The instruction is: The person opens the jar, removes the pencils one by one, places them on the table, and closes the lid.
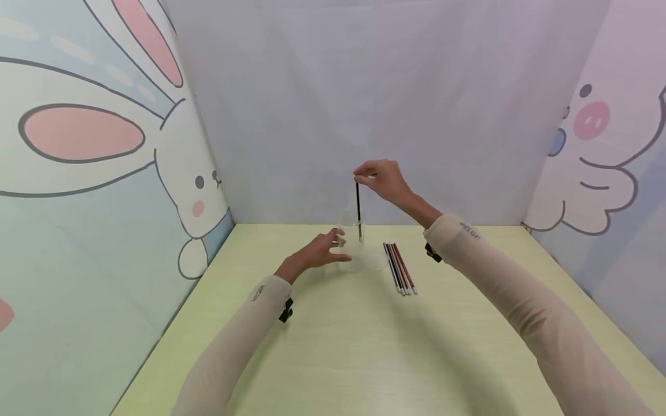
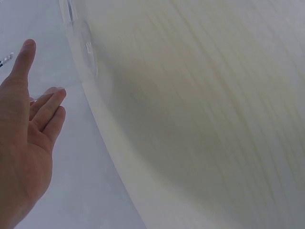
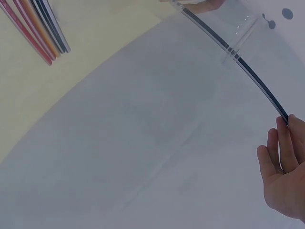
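In the head view, my right hand (image 1: 386,180) pinches the upper end of a thin black pencil (image 1: 358,202), which hangs almost upright. Its lower part runs down through the rim of a tall clear cup (image 1: 350,222), as the right wrist view also shows with the black pencil (image 3: 257,81) crossing the cup's rim (image 3: 245,36). My left hand (image 1: 325,249) holds the cup from the left, thumb low on the near side and fingers behind. Seen from the left wrist, thumb and fingers of the left hand (image 2: 28,138) spread around the transparent wall.
Just right of the cup, several pencils (image 1: 399,268), dark and red, lie side by side on the pale yellow table (image 1: 333,346). A faint round pale patch (image 1: 377,260) shows between them and the cup. Behind hangs a plain light curtain (image 1: 416,104); cartoon-printed walls stand at both sides.
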The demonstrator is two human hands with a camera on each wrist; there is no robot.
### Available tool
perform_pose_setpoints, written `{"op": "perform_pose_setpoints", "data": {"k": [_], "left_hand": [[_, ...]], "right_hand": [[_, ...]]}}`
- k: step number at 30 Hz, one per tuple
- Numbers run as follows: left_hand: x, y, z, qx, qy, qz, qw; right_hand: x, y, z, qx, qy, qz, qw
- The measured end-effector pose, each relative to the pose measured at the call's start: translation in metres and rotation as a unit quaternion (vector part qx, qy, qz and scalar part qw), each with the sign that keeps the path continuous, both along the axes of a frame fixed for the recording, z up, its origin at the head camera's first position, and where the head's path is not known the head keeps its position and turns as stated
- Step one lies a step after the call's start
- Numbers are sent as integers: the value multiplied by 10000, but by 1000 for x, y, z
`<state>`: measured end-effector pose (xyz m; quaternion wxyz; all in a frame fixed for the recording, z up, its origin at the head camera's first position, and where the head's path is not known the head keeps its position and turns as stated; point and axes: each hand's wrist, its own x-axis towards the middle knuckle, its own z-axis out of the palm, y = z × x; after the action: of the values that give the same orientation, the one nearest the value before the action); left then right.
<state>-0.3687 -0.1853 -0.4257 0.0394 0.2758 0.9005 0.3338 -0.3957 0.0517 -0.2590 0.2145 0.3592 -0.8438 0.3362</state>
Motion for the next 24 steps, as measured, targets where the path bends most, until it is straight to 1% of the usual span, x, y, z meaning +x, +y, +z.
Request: {"op": "perform_pose_setpoints", "data": {"k": [5,15,24], "left_hand": [[0,-1,0,8,47,-19,10000],[4,-1,3,-51,91,-12,9999],[4,-3,3,-100,92,32,9999]], "right_hand": [[1,4,10,-171,50,-29,9998],[-3,13,28,-573,322,-145,9977],[-4,25,48,-941,372,-523,9935]]}}
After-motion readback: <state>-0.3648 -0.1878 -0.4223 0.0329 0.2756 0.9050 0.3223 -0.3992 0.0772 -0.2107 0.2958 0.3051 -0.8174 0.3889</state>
